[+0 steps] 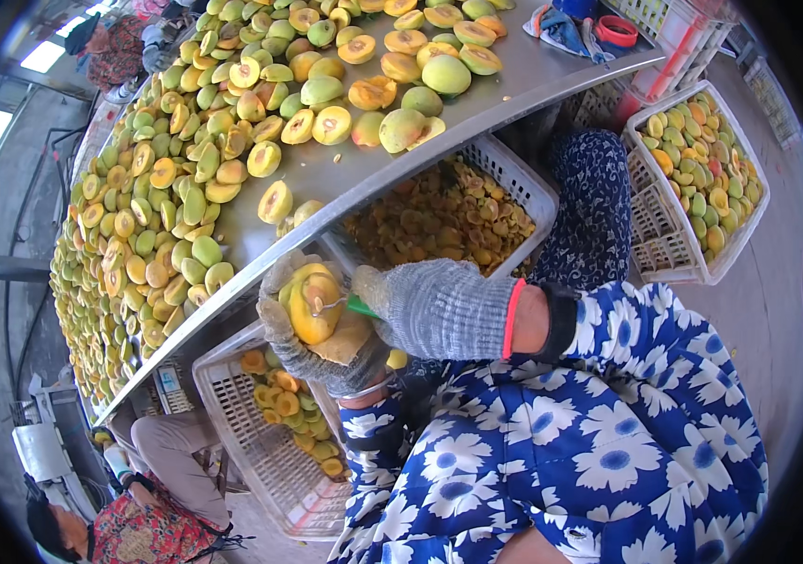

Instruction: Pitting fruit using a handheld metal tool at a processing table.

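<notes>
My left hand [331, 352], in a grey knit glove, cups a yellow-green halved fruit [314, 303] just outside the metal table's edge. The fruit's cut face shows a brownish pit area. In a matching glove with a red cuff, my right hand [429, 303] grips a small tool with a green handle [361, 306]. The tool's bent metal wire end touches the fruit at the pit; its exact shape is partly hidden. Heaps of halved green and orange fruit [193, 204] lie on the metal table [352, 166] beyond my hands.
A crate of pits and scraps [542, 194] stands under the table edge. Another plastic crate [232, 416], at lower left, holds pitted halves. At right stands a full fruit crate [761, 190]. A red ring-shaped item [616, 31] and cloth [565, 32] lie at the table corner. Co-workers sit at left.
</notes>
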### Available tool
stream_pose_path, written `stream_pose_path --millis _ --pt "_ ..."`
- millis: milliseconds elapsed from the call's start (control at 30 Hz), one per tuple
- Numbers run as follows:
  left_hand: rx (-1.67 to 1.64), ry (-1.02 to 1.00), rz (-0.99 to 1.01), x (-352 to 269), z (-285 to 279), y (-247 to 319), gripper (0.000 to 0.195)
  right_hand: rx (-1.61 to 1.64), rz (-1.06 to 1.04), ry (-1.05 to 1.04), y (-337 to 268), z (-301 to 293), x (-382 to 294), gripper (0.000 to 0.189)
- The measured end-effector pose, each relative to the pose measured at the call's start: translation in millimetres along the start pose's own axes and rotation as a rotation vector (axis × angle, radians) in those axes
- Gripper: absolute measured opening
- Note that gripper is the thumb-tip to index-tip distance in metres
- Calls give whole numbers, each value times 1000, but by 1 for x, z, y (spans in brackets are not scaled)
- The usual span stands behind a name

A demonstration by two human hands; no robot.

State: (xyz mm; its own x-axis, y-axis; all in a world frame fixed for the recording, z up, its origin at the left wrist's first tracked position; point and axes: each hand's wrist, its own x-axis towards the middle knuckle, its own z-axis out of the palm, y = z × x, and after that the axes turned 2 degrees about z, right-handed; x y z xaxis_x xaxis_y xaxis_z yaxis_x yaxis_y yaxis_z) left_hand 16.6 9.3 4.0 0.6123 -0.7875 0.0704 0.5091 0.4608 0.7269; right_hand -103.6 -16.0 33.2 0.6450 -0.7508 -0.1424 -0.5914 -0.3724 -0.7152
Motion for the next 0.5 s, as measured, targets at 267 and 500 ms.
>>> stream_pose_path --millis 267,500 --pt "-455 -281 -358 8 -11 10 40 8 -69 -89 2 -7 -4 18" --pt "682 -265 242 1 0 9 34 -129 -405 -27 26 20 12 15"
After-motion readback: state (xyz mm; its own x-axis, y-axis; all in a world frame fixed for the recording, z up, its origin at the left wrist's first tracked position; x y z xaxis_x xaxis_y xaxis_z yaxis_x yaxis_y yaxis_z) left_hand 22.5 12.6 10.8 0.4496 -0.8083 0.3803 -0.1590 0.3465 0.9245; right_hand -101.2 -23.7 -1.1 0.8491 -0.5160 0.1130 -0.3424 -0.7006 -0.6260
